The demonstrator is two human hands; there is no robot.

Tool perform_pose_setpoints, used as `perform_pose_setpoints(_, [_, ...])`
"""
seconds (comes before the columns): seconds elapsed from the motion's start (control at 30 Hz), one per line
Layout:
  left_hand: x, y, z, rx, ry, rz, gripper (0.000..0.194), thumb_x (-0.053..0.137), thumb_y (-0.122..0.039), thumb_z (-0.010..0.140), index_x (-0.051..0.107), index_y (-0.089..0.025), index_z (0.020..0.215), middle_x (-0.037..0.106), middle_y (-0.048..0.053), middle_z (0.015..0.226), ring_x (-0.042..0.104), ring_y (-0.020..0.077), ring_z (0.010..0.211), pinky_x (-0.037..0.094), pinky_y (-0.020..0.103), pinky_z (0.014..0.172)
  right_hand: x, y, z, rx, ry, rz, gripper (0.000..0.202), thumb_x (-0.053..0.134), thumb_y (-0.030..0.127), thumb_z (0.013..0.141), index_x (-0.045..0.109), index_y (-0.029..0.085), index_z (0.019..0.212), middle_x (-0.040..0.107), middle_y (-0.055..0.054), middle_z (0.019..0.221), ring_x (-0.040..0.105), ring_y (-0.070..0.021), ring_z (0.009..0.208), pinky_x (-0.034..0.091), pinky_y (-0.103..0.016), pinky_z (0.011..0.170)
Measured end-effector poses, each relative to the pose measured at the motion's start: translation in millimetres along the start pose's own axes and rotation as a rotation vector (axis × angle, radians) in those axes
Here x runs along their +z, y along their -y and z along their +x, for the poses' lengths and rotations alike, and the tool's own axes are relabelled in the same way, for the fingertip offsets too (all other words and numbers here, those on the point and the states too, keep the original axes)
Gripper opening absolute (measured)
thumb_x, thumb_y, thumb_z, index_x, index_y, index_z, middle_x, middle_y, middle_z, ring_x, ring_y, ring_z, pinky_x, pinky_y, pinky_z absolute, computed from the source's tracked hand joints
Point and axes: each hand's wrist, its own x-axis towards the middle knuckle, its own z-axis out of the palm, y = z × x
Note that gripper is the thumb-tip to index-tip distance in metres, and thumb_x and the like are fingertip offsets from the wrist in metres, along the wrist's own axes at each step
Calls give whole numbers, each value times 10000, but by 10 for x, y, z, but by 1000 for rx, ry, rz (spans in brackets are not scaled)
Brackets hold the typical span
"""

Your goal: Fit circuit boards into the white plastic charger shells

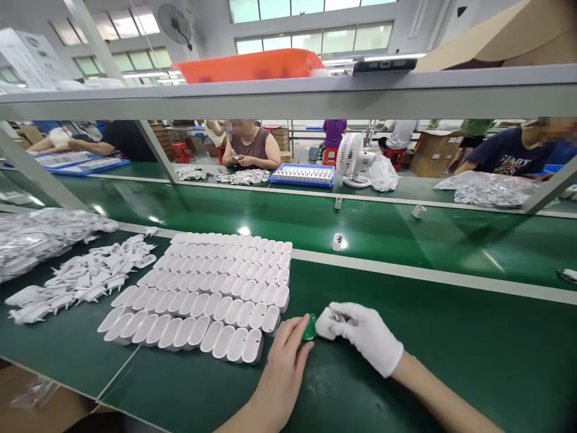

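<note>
My bare left hand (pixel 285 367) is beside the near right corner of the rows of white cups. A small green circuit board (pixel 309 327) shows between its thumb and forefinger. My right hand (pixel 367 335), in a white glove, grips a small white plastic housing (pixel 324 325) just above the bench. Housing and board meet edge to edge; I cannot tell whether they are joined. To the left, oval white plastic cups (pixel 193 300) stand in several tight rows, open side up. Some at the right end have a small dark spot inside.
White plastic pieces (pixel 85 273) lie heaped at left, beside a filled clear bag (pixel 40 237). Small white housings (pixel 337 242) sit on the green conveyor belt (pixel 279 210). A shelf beam (pixel 288 99) crosses above. Opposite, a person (pixel 252 147) sits near a blue tray (pixel 302 182) and white fan (pixel 351 156).
</note>
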Motion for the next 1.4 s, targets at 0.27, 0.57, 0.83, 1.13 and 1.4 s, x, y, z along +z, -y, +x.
perform_pose_setpoints(0.27, [-171, 217, -61, -146, -310, 837, 272, 441, -167, 919, 675, -218, 1049, 491, 151, 1317, 485, 384, 1077, 433, 523, 781, -1171, -421, 945, 75, -561, -386, 267, 446, 331, 962, 603, 121, 910, 576, -15, 839, 578, -109, 709, 472, -247, 640])
perform_pose_setpoints(0.57, [-211, 339, -292, 78, 44, 479, 448, 309, -23, 868, 641, -274, 1032, 608, 27, 1196, 565, 228, 1050, 475, 383, 852, -281, -171, 507, -232, -283, -411, 484, 672, 352, 763, 595, 189, 1212, 587, -75, 1207, 546, -243, 1121, 451, -351, 934])
perform_pose_setpoints(0.83, [-75, 230, -354, 46, -164, 613, 501, 418, -247, 879, 426, -199, 1377, 494, 82, 1375, 486, 302, 1175, 437, 418, 899, 441, -79, 2, -260, 45, -342, 484, 621, 70, 693, 624, 279, 1130, 576, -47, 1101, 545, -218, 1017, 460, -379, 902])
perform_pose_setpoints(1.13, [98, -46, -34, -1, 152, 323, 559, 637, -123, 727, 506, -245, 1257, 590, 58, 1194, 519, 277, 1130, 415, 406, 931, 24, -471, -455, -136, -121, -139, 435, 647, 31, 583, 671, 259, 952, 627, -9, 856, 567, -206, 871, 459, -397, 871])
perform_pose_setpoints(1.4, [342, -197, 457, -130, 267, -195, 457, 658, -168, 689, 568, -263, 1127, 586, 12, 1133, 561, 195, 948, 443, 289, 811, -139, -372, -505, 19, -284, 383, 398, 673, 84, 599, 652, 213, 975, 597, -37, 982, 598, -145, 735, 523, -271, 651])
